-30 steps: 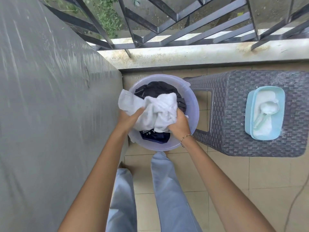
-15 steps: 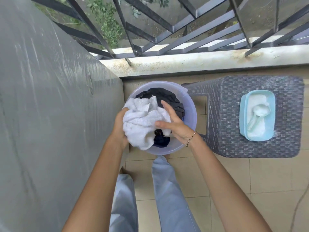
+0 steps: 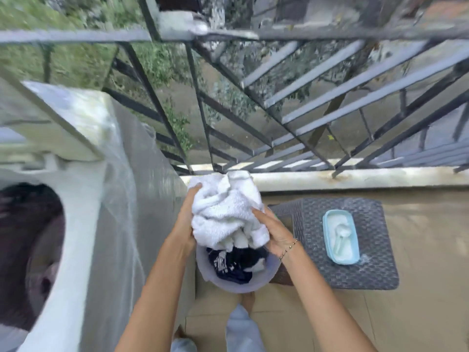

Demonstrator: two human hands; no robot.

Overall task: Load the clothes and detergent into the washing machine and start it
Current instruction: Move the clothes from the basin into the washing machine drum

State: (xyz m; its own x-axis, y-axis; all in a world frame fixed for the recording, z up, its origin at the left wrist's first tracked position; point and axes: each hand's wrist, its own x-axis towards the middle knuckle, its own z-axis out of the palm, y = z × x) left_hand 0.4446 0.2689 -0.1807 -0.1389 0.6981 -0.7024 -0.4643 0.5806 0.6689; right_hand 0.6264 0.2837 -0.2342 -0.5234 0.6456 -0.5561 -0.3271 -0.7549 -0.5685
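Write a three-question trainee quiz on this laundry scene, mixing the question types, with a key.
1. True or false: the white towel is held between the left hand and the right hand, above the basin.
2. Where does the detergent tub stand? A: on the floor. B: on the woven stool. C: on the washing machine.
3. Fill in: the clothes lying in the basin are ___ in colour.

Key: 1 true; 2 B; 3 dark.
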